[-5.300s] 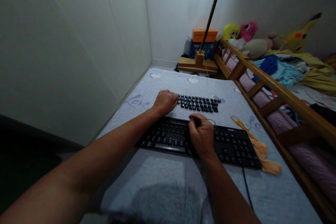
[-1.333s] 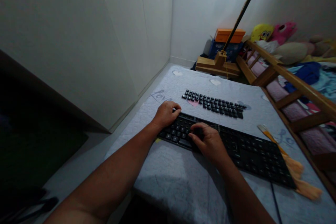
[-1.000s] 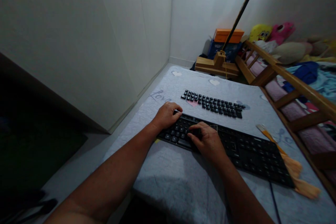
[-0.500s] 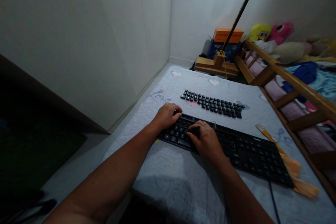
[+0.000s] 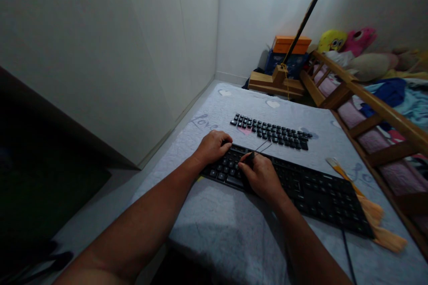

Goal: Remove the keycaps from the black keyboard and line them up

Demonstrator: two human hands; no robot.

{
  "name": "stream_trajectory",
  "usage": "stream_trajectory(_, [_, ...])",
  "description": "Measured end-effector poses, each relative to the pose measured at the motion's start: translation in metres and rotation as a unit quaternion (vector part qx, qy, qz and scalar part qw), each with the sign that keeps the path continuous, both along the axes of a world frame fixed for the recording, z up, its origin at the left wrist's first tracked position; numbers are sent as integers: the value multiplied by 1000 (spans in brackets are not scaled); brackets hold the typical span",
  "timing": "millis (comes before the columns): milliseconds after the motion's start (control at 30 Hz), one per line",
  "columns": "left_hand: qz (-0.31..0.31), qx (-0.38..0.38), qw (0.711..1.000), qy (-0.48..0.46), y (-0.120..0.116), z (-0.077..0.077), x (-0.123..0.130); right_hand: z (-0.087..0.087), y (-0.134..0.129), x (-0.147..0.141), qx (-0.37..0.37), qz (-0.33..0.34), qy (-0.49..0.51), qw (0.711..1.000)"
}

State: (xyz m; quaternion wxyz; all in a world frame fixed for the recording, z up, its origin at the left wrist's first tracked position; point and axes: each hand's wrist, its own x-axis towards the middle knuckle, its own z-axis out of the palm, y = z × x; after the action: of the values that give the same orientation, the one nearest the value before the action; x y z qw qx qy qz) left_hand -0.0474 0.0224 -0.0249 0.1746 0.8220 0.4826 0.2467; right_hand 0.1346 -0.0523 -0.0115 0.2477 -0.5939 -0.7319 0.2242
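Observation:
A black keyboard [image 5: 321, 193] lies at a slant on the quilted cover, with keys on its left end and much of the rest looking stripped of keycaps. My left hand [image 5: 215, 146] is closed around its far left corner. Over the keys my right hand [image 5: 264, 176] pinches a wire keycap puller [image 5: 262, 146], its dark handle between thumb and fingers and its two thin wires pointing up and away. Whether a keycap is caught in the puller cannot be made out. Beyond the keyboard, loose black keycaps [image 5: 274, 131] are laid out in rows.
A brush [image 5: 339, 169] and an orange cloth [image 5: 389, 231] lie at the keyboard's right end, where its cable [image 5: 348, 254] runs toward me. A wooden rail [image 5: 377, 98] borders the right side; a pale cabinet [image 5: 160, 62] stands left. Behind is a wooden stand [image 5: 276, 82] with a pole.
My right hand has turned, so the puller's wires now point up and away above the keyboard. My left hand stays on the keyboard's corner.

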Motion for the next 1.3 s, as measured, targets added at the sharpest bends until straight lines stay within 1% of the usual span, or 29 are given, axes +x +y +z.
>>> stream_trajectory(200, [-2,0,1000,-7,1,-2,-1,2,2,1,-30,-4,27,999])
stream_trajectory(467, [-2,0,1000,-11,2,-2,0,6,6,0,-58,-2,22,998])
stream_trajectory(700, [-3,3,1000,-4,0,0,0,4,8,0,-49,-1,19,999])
stream_trajectory(900, [-3,5,1000,-5,1,-2,0,1,13,0,-38,-4,16,999])
stream_trajectory(1033, [-10,19,1000,-10,1,-2,0,2,11,0,-35,-4,40,999])
stream_trajectory(1100, [-23,38,999,-27,-1,2,0,3,9,2,-36,-12,60,998])
stream_trajectory(1167, [-51,49,996,-57,-5,9,-1,5,6,4,-36,-19,79,996])
stream_trajectory(1233, [-95,40,991,-89,-9,17,-2,7,4,6,-31,-23,94,995])
stream_trajectory(1300, [-143,22,985,-98,-13,25,-3,8,2,7,-15,-24,106,994])
